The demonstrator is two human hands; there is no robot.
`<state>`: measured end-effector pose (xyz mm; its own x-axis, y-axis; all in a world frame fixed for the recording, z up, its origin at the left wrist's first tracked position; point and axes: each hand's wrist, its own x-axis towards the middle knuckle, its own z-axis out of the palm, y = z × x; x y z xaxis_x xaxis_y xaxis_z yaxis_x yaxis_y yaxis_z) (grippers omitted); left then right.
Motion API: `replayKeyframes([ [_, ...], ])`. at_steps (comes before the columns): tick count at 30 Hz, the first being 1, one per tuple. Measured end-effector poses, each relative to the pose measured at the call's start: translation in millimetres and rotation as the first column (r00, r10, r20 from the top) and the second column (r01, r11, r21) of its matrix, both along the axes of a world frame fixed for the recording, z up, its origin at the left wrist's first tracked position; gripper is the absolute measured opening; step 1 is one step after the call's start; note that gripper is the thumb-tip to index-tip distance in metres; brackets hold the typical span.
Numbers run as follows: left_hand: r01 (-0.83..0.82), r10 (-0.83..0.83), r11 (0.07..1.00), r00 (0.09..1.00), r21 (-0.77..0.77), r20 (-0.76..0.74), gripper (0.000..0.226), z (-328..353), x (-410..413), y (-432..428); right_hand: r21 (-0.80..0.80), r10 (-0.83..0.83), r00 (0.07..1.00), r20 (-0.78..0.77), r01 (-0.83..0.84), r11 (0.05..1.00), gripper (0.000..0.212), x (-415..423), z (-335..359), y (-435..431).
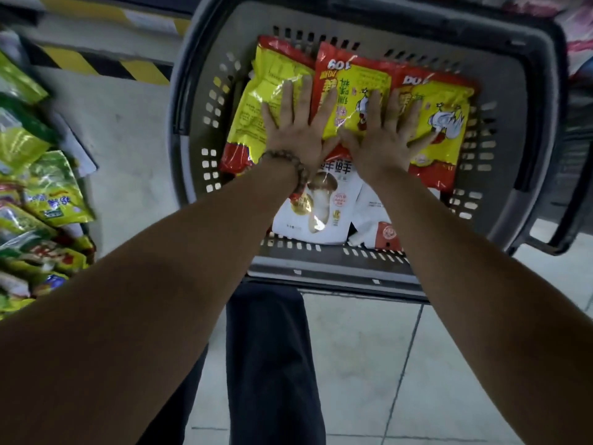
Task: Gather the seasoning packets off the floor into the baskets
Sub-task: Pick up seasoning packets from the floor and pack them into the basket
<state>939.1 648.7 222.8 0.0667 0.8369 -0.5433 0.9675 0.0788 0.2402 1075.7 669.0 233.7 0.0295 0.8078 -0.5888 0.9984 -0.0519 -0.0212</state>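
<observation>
A grey plastic basket stands on the floor in front of me. Three yellow and red seasoning packets lie side by side in it: a left packet, a middle packet and a right packet with a chicken picture. Below them lie white mushroom packets. My left hand, a bead bracelet on its wrist, presses flat with straight fingers on the left and middle packets. My right hand presses flat on the middle and right packets.
A heap of green and yellow packets lies on the floor at the left. A yellow and black striped edge runs behind it. Another dark basket stands at the right. My dark trouser leg is below the basket, over pale floor tiles.
</observation>
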Motion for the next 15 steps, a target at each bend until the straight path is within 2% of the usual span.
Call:
replayKeyframes([
  [3,0.017,-0.017,0.999,1.000,-0.044,0.011,0.069,3,-3,7,-0.024,0.009,0.999,0.034,-0.008,1.000,0.078,-1,1,5],
  [8,0.016,0.009,0.990,0.983,-0.137,0.181,0.073,21,-22,10,-0.017,-0.054,0.997,-0.057,0.053,0.998,0.077,1,13,6],
  [11,-0.118,0.121,0.993,0.926,-0.029,0.357,0.064,38,-37,-5,0.046,-0.121,0.971,-0.205,0.133,0.990,0.072,-2,25,1],
  [15,-0.337,0.227,0.937,0.789,0.094,0.571,0.051,73,-68,-42,0.145,-0.069,0.922,-0.380,0.133,0.981,0.065,-24,48,-17],
])
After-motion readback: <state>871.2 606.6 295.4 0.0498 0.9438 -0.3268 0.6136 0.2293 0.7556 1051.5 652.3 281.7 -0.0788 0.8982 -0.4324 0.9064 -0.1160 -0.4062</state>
